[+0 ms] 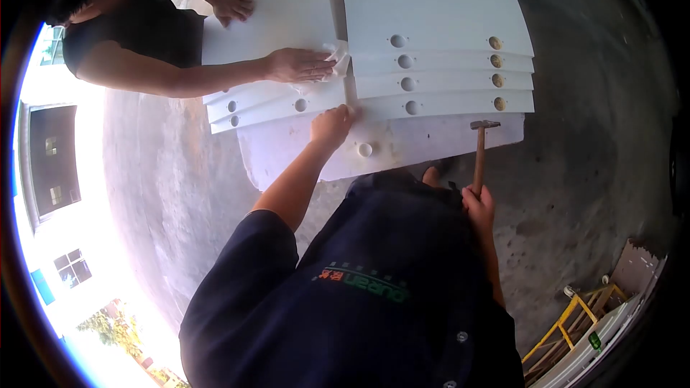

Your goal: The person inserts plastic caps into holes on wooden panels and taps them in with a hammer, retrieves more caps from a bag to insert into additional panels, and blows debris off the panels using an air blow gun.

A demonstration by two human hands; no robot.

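In my right hand is a hammer, gripped low on its wooden handle with the metal head up, beside the table's front right corner. My left hand is closed at the front edge of the left panel stack, by the gap between the two stacks; what its fingers hold, if anything, is hidden. White panels with round holes lie fanned in a right stack and a left stack. A small white ring-shaped piece sits on the table just right of my left wrist.
Across the left stack leans a co-worker, one hand on a white cloth, the other hand flat on a panel. The pale table stands on a grey concrete floor. A yellow metal frame is at the lower right.
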